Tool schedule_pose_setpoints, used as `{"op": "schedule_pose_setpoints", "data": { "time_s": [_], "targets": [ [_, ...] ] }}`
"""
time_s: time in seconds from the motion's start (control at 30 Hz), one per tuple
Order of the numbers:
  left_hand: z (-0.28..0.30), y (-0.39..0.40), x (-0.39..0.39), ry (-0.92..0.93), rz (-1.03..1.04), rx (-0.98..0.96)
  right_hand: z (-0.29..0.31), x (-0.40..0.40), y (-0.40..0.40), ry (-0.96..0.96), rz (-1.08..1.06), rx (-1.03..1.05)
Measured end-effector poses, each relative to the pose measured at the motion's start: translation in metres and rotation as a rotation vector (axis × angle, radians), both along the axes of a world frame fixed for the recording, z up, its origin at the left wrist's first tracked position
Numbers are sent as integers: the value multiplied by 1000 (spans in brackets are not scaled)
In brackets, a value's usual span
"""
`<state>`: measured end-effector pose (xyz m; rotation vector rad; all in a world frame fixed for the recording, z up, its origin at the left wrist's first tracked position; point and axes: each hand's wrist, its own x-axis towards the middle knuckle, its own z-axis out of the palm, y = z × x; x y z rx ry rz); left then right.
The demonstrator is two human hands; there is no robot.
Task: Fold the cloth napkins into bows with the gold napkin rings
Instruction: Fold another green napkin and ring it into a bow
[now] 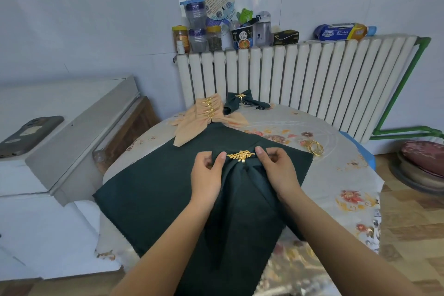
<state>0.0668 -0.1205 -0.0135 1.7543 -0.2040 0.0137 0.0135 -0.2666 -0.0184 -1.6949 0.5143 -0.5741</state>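
both hands, left hand (207, 170) and right hand (276, 168), pinch green napkin (242, 175); roll (341, 31) reads "kitchen"

A radiator (300, 74) stands behind the table (348, 199). Jars (197, 36) stand on it. A phone (28, 134) lies left.
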Motion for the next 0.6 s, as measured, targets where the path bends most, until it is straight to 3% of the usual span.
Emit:
{"op": "schedule_pose_setpoints", "data": {
  "time_s": [0.4, 0.5, 0.6],
  "targets": [
    [21, -131, 237, 7, -39, 98, 16, 224, -126, 87, -170, -115],
    [38, -166, 287, 114, -72, 234, 23, 273, -166, 221, -162, -74],
    [46, -184, 314, 90, -154, 406, 28, 301, -193, 339, -105, -98]
  ]
}}
